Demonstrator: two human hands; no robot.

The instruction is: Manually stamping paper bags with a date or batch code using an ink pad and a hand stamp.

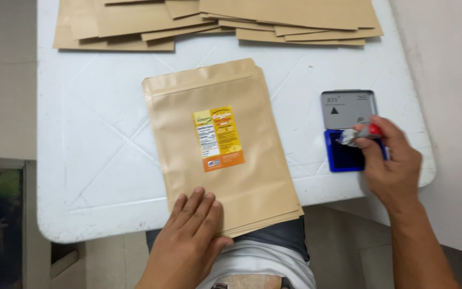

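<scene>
White plastic folding table (97,160) fills most of the view, moulded creases across its top, near edge toward the person. Along its far edge lie loose kraft-paper pouches (135,24), spread in overlapping rows, flat.

Mid-table, a neat stack of kraft pouches (225,155) lies flat, slightly rotated, its near end hanging just over the table edge. Top pouch carries a small yellow-and-orange label (218,138) around its centre, with a seal strip running across the far end.

Left hand (191,241) rests palm down on the near-left corner of that stack, fingers straight and spread a little, pressing flat, gripping nothing.

Right of the stack, well apart from it, a stamp pad (348,131) sits near the table's right edge: grey lid flipped open to the far side, blue ink bed toward the person.

Right hand (391,163) is over the pad, fingers curled tight around a small stamper (362,134) with a red top and a metal-looking body. Stamper is held tilted over the blue ink bed; motion blur, so cannot tell if it touches the ink.

Grey and white clothing shows below the table edge, between the arms.
</scene>
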